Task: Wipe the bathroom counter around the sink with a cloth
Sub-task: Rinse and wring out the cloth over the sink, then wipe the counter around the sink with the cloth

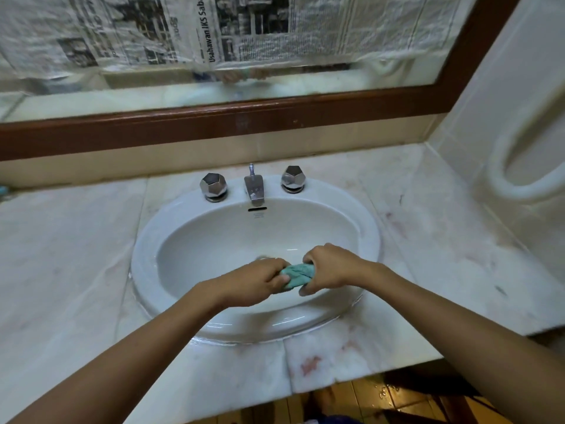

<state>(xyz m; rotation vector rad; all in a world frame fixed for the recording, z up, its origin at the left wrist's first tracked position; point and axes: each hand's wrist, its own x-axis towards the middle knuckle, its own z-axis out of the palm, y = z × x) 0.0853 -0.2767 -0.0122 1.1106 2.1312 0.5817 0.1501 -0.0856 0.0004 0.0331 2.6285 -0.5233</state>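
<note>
step: I judge wringing, pre-wipe | left hand (pixel 258 283) and right hand (pixel 328 267) each in closed grip on bunched cloth (pixel 298 275), over sink (pixel 143 255) | next: carry cloth onto worktop (pixel 76 255), flatten, wipe round the rim

The pale marble surface (pixel 76 255) has an oval white sink (pixel 143 258) set into its middle. Reddish stains (pixel 310 364) mark it near the front edge, and a small blue object (pixel 2 190) lies at far left.
</note>
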